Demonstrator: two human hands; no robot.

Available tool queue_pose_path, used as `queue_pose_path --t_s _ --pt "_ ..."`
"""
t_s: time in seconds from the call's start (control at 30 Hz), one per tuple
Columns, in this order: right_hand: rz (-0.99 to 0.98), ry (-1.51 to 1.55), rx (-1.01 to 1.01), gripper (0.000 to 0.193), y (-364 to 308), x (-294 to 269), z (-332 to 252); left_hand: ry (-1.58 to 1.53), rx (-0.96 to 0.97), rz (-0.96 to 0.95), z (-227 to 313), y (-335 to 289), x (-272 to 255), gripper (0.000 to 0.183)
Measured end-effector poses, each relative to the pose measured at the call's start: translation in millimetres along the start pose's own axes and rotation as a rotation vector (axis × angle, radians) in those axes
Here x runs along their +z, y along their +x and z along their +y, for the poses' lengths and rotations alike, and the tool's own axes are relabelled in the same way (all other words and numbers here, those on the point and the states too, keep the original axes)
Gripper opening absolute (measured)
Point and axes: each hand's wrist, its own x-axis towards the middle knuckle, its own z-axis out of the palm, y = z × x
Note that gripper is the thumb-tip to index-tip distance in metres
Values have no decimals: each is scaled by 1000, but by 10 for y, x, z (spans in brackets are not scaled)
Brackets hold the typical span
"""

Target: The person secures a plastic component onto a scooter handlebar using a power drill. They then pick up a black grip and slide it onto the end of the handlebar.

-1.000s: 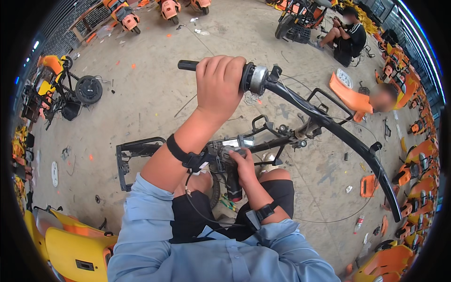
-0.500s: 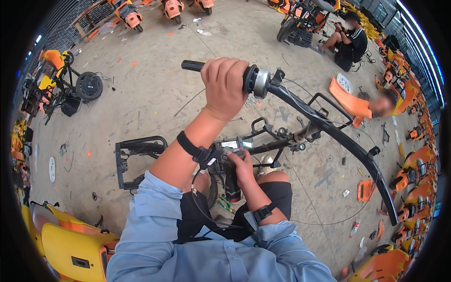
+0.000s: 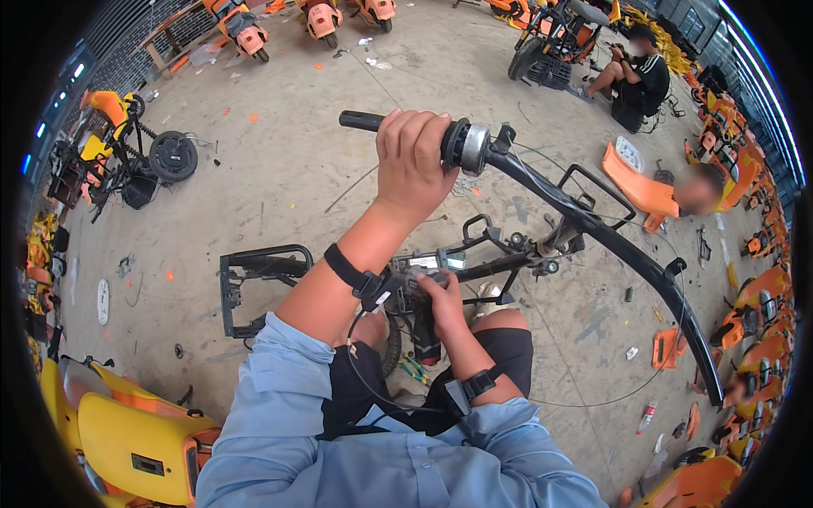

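My left hand (image 3: 412,162) is wrapped around the black grip of a scooter handlebar (image 3: 584,224), whose dark curved bar sweeps down to the right. Lower down, my right hand (image 3: 442,300) grips a dark power tool (image 3: 426,334) pressed against the stripped black scooter frame (image 3: 254,284) in front of my knees. Black straps sit on both wrists, with a thin cable running between them. The tool's tip is hidden behind my left forearm.
Yellow scooter body panels (image 3: 127,432) lie at the lower left. A black wheel (image 3: 173,156) and scooter parts sit at the left. Orange scooters (image 3: 322,19) line the far edge. A seated person (image 3: 631,78) works at the upper right; orange panels (image 3: 644,190) and scraps litter the concrete floor.
The view has shifted slightly; my left hand and the handlebar sit a little further right in the picture. Both hands keep their holds.
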Motion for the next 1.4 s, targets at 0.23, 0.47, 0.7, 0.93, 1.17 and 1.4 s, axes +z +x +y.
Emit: queue_pose_path --t_s 0.23,0.47,0.7,0.93,1.17,1.4 --pt "-1 0 -239 54 -304 -202 -422 -35 -37 -205 17 254 -251 63" --pt "-137 178 -722 66 -1110 -185 -1444 -89 -49 -527 -52 637 -354 29" --pt "-22 -49 -981 57 -1256 262 -2030 -180 -256 -941 -64 934 -462 30" --pt "41 -81 -916 55 -1366 367 -1915 -302 -274 -1475 -269 1251 -316 23" --pt "-51 17 -597 54 -1593 -362 -1404 -436 -448 -1836 -410 1528 -140 25" --pt "-83 476 -92 76 -1913 -1263 -885 -549 -206 -1479 -300 1186 -210 50"
